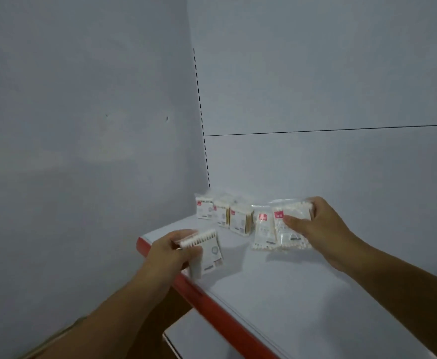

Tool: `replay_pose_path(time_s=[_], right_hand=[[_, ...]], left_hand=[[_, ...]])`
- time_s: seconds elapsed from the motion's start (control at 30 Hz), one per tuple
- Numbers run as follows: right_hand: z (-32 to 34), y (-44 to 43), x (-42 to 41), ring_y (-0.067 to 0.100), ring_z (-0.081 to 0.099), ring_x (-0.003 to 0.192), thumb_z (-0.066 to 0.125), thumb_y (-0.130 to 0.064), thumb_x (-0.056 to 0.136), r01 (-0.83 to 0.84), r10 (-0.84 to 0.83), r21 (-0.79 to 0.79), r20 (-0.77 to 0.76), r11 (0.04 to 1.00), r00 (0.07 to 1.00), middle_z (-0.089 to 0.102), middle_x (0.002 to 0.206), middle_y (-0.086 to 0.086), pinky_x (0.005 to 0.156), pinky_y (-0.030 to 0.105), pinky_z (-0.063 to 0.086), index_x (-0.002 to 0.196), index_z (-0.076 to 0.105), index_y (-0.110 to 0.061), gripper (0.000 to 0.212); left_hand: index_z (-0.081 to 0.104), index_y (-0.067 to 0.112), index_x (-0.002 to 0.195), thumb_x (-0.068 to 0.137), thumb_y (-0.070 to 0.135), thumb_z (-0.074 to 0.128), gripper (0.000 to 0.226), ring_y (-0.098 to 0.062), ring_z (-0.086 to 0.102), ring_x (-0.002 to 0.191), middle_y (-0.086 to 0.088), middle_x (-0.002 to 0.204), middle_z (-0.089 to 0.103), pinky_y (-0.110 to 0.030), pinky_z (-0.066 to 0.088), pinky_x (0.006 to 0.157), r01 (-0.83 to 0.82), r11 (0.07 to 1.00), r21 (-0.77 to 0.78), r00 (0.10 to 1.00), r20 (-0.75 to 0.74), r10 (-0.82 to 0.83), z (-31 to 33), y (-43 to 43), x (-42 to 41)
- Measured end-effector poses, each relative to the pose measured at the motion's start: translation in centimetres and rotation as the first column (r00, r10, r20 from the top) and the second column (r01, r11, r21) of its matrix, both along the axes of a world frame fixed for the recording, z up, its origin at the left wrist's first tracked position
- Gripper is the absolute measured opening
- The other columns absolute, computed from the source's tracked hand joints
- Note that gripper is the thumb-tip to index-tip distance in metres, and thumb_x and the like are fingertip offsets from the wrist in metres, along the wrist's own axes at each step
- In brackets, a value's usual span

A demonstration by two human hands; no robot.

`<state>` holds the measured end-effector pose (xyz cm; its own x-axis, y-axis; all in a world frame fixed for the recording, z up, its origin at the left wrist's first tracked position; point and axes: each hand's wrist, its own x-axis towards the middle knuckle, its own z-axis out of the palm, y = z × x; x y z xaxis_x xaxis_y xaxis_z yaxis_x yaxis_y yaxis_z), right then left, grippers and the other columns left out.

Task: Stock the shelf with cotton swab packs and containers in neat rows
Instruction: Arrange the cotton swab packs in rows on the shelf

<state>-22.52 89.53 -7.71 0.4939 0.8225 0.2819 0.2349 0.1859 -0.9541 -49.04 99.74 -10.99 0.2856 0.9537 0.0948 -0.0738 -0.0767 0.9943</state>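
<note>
A: What's sitting where on the white flat shelf (290,294)?
B: Three clear plastic cotton swab packs (222,216) standing back-left; two more packs (264,230) just right; one pack (209,255) overhanging the front edge.

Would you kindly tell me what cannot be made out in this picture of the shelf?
- Head view: label print on the back-row packs is too small and blurred.
- Head view: the right hand covers part of the front pack; whether it also holds the neighbouring pack is unclear.
- Head view: the left hand hides part of its blurred pack.
- Head view: the lower shelf is cut off by the bottom edge.
</note>
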Motion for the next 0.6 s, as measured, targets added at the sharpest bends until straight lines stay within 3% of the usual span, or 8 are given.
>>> replay_pose_path(time_s=[0.1, 0.17, 0.23, 0.3, 0.37, 0.47, 0.53, 0.6], right_hand=[[-0.9, 6.4, -1.9, 0.012, 0.065, 0.083, 0.076, -0.019, 0.080, 0.046, -0.047, 0.011, 0.074, 0.999, 0.996, 0.063, 0.097, -0.002, 0.062, 0.026, 0.054, 0.095, 0.050, -0.029, 0.032], [-1.9, 10.0, -3.1, 0.009, 0.064, 0.081, 0.076, -0.018, 0.080, 0.079, -0.078, -0.003, 0.130, 0.997, 0.988, 0.063, 0.094, -0.005, 0.060, 0.024, 0.054, 0.093, 0.049, -0.028, 0.032], [-3.1, 13.5, -4.4, 0.006, 0.065, 0.077, 0.076, -0.016, 0.080, 0.131, -0.128, 0.001, 0.201, 0.991, 0.971, 0.064, 0.089, -0.007, 0.062, 0.023, 0.055, 0.094, 0.050, -0.024, 0.031], [-4.1, 17.0, -5.8, -0.004, 0.063, 0.065, 0.076, -0.014, 0.079, 0.209, -0.212, 0.042, 0.255, 0.977, 0.943, 0.062, 0.081, -0.007, 0.049, 0.011, 0.046, 0.095, 0.049, -0.021, 0.033], [-5.1, 20.4, -7.3, -0.010, 0.060, 0.061, 0.076, -0.015, 0.078, 0.270, -0.278, 0.069, 0.269, 0.960, 0.922, 0.061, 0.076, -0.010, 0.044, 0.008, 0.043, 0.091, 0.046, -0.026, 0.035], [-6.4, 24.3, -9.2, 0.005, 0.064, 0.069, 0.075, -0.025, 0.080, 0.349, -0.334, -0.002, 0.288, 0.937, 0.897, 0.064, 0.080, -0.007, 0.060, 0.022, 0.055, 0.089, 0.043, -0.032, 0.034], [-7.3, 25.4, -10.2, 0.011, 0.063, 0.081, 0.076, -0.030, 0.078, 0.431, -0.391, -0.041, 0.350, 0.902, 0.851, 0.063, 0.089, -0.006, 0.073, 0.032, 0.055, 0.091, 0.044, -0.033, 0.035], [-7.8, 25.7, -10.6, 0.006, 0.053, 0.090, 0.082, -0.032, 0.069, 0.524, -0.467, 0.030, 0.497, 0.851, 0.731, 0.052, 0.102, -0.012, 0.078, 0.021, 0.047, 0.092, 0.049, -0.035, 0.041]], left_hand=[[0.071, 0.013, 0.092, 0.077, -0.010, 0.070, 0.027, -0.018, 0.072, 0.081, -0.003, 0.083, 0.075, -0.023, 0.057, 0.062, -0.087, 0.990, 0.109, 0.992, -0.080, 0.097, 0.9, 7.8, -2.1], [0.068, 0.011, 0.091, 0.078, -0.012, 0.068, 0.026, -0.018, 0.072, 0.079, -0.004, 0.083, 0.074, -0.022, 0.056, 0.059, -0.077, 0.988, 0.133, 0.991, -0.101, 0.091, 1.0, 12.5, -2.3], [0.066, 0.009, 0.092, 0.080, -0.012, 0.067, 0.024, -0.018, 0.072, 0.078, -0.008, 0.087, 0.072, -0.024, 0.057, 0.060, -0.022, 0.990, 0.138, 0.994, -0.100, 0.036, 0.9, 17.3, -1.7], [0.065, 0.008, 0.092, 0.081, -0.013, 0.066, 0.024, -0.017, 0.072, 0.077, -0.010, 0.088, 0.071, -0.024, 0.057, 0.060, 0.057, 0.984, 0.169, 0.992, -0.117, -0.037, 0.7, 22.3, -0.6], [0.065, 0.010, 0.090, 0.082, -0.012, 0.065, 0.023, -0.009, 0.070, 0.070, -0.006, 0.084, 0.069, -0.020, 0.055, 0.058, 0.160, 0.963, 0.217, 0.977, -0.174, -0.123, 0.2, 26.9, 0.9], [0.063, 0.015, 0.084, 0.081, -0.012, 0.066, 0.028, -0.001, 0.062, 0.059, -0.001, 0.077, 0.063, -0.014, 0.050, 0.055, 0.300, 0.915, 0.269, 0.933, -0.281, -0.223, -1.1, 31.8, 3.2], [0.063, 0.017, 0.083, 0.078, -0.009, 0.071, 0.028, 0.003, 0.057, 0.058, 0.003, 0.076, 0.062, -0.006, 0.044, 0.056, 0.348, 0.870, 0.350, 0.908, -0.357, -0.220, -2.0, 33.9, 4.3], [0.064, 0.023, 0.088, 0.076, 0.001, 0.077, 0.028, 0.001, 0.057, 0.066, 0.006, 0.081, 0.062, -0.001, 0.039, 0.058, 0.390, 0.801, 0.454, 0.883, -0.432, -0.185, -2.7, 35.8, 5.1]])
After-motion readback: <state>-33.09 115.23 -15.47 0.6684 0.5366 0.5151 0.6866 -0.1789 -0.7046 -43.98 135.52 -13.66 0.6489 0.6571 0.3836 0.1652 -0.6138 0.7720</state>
